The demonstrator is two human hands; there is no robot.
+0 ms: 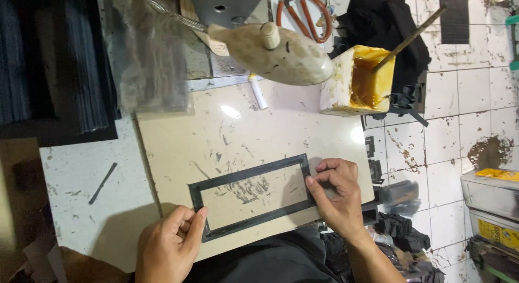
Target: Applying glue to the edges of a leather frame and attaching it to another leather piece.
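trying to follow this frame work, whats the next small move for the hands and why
Probably press along the black rectangular frame to seat it flat on the beige board. The left hand already pins its lower left corner and the right hand its right end, with fingertips on the strip, while the long sides between them go untouched.
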